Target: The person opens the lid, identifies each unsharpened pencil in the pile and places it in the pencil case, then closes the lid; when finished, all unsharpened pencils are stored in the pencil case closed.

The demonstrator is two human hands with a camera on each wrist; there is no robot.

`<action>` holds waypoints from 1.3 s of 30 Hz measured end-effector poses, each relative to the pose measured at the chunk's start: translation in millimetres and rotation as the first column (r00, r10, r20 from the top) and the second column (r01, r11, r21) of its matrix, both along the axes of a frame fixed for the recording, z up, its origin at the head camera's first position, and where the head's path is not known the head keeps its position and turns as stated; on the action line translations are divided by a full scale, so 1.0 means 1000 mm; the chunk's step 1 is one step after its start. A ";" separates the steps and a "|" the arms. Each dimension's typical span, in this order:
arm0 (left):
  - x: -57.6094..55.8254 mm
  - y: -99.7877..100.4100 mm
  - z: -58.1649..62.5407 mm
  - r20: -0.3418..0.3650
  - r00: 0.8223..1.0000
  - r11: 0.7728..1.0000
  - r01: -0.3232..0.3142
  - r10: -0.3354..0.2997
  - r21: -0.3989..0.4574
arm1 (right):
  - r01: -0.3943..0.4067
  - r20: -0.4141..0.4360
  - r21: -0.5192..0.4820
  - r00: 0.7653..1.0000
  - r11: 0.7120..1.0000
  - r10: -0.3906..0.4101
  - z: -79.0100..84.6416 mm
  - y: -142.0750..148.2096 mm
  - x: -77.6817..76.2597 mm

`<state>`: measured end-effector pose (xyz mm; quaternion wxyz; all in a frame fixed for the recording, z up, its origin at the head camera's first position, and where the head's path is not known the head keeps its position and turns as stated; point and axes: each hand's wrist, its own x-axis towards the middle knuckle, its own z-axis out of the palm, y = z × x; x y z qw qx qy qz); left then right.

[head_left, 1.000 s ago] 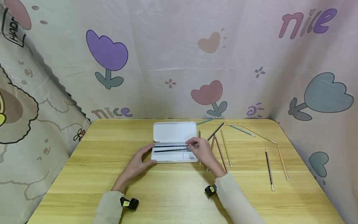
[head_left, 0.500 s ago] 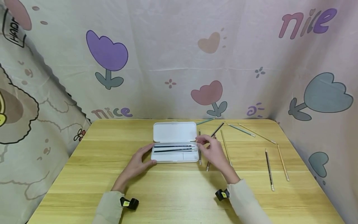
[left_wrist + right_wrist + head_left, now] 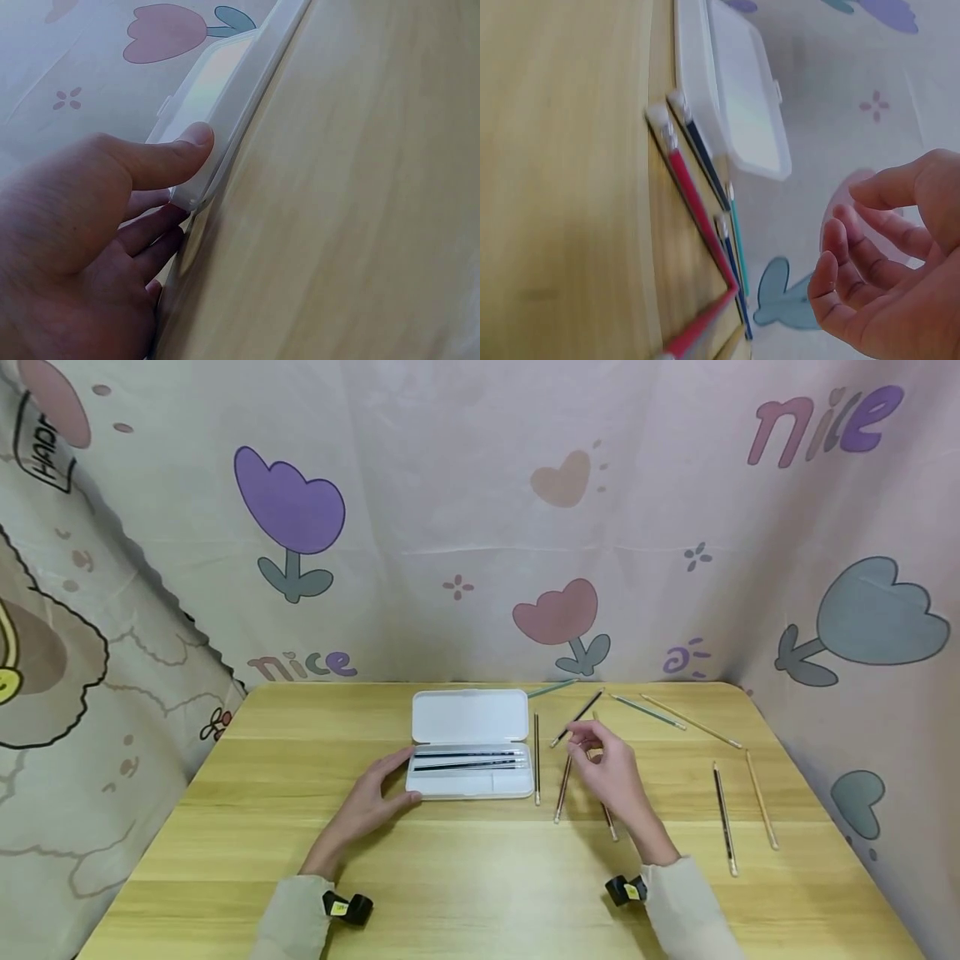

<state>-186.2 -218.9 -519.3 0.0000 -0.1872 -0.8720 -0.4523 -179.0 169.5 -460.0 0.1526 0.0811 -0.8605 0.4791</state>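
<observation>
A white pencil case (image 3: 450, 790) lies with its lid (image 3: 468, 717) raised, and a few dark pencils (image 3: 465, 766) rest lengthwise inside. My left hand (image 3: 363, 802) holds the case's left end; in the left wrist view its thumb (image 3: 176, 156) presses the edge while the other fingers lie at the corner. Right of the case, my right hand (image 3: 618, 781) hovers over loose pencils with nothing in its loosely bent fingers. Beneath it are a red pencil (image 3: 563, 789) and another reddish pencil (image 3: 609, 825), partly covered. A dark pencil (image 3: 537, 760) lies right beside the case.
Farther back are a dark pencil (image 3: 585, 708), two greenish pencils (image 3: 553, 687) and a yellow pencil (image 3: 693, 722). A black pencil (image 3: 724, 818) and another yellow pencil (image 3: 762, 799) lie at the right of the wooden table (image 3: 480, 877). A printed curtain (image 3: 412, 527) hangs behind.
My right hand has let go of a pencil inside the case and moved right, over the loose pencils. My left hand has stayed on the case.
</observation>
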 end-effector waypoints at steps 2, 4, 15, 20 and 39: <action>-0.001 0.000 0.000 0.000 1.000 1.000 0.000 0.000 0.004 | 0.028 0.017 0.002 0.999 1.000 -0.028 0.000 0.006 -0.002; -0.001 0.000 0.001 0.003 1.000 1.000 0.000 0.000 0.004 | 0.055 0.032 0.004 0.998 0.998 -0.055 -0.001 0.013 -0.003; -0.001 -0.001 -0.003 0.002 1.000 1.000 0.001 -0.001 -0.002 | 0.114 0.173 0.065 0.977 0.991 -0.124 -0.014 0.047 -0.007; -0.002 -0.001 -0.003 -0.006 1.000 1.000 -0.001 0.001 -0.012 | 0.100 0.255 0.080 0.960 0.992 -0.118 -0.017 0.056 -0.007; -0.004 -0.001 -0.004 -0.003 1.000 1.000 0.008 -0.008 -0.005 | 0.071 0.301 0.239 0.943 0.968 -0.144 -0.027 0.058 -0.008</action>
